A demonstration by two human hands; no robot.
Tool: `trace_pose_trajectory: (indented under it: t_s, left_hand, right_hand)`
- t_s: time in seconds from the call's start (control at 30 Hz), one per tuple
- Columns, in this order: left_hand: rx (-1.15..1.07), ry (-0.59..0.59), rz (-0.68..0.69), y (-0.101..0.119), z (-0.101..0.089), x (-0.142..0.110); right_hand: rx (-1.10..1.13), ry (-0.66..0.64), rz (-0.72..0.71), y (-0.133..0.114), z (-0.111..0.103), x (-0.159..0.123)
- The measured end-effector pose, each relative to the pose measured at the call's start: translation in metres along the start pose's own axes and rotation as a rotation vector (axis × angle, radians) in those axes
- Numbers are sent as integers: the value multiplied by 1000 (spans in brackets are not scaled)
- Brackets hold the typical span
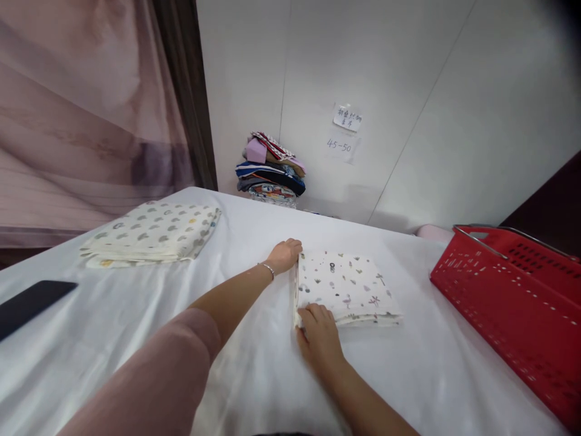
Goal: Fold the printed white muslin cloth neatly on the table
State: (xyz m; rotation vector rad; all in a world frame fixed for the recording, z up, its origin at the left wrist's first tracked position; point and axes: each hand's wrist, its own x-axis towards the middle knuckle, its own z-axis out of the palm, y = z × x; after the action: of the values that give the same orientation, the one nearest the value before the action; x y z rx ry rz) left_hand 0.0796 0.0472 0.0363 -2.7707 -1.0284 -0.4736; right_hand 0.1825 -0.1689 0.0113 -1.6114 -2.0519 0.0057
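Observation:
A folded white cloth printed with small plants and animals lies flat on the white-covered table. At its far left corner is my left hand, with a bracelet at the wrist and its fingers closed over the edge. My right hand grips the near left corner, fingers on top and thumb at the side edge. The fingertips of my left hand are partly hidden. To the left lies another folded cloth, cream with grey mushroom-like shapes, apart from both hands.
A red plastic basket with metal handles stands at the right. A dark flat phone-like object lies at the left edge. Behind the table rises a stack of folded fabrics against the wall, near paper notes. A pink curtain hangs at the left.

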Motion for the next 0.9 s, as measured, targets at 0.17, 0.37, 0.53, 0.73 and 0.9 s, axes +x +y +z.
trace_pose_trajectory:
  t_s: [0.17, 0.37, 0.53, 0.73, 0.9]
  left_hand:
    - [-46, -103, -112, -1, 4, 16]
    - [-8, -120, -121, -12, 13, 13]
    - [-21, -94, -81, -20, 19, 5]
    - [-50, -99, -54, -22, 21, 12]
    - [-88, -150, -55, -22, 21, 18]
  right_hand:
    - [26, -1, 7, 0, 0, -1]
    - [22, -8, 4, -1, -4, -1]
    - [20, -12, 12, -1, -4, -1]
    - [24, -14, 13, -1, -3, -1]
    - [44, -22, 25, -2, -5, -2]
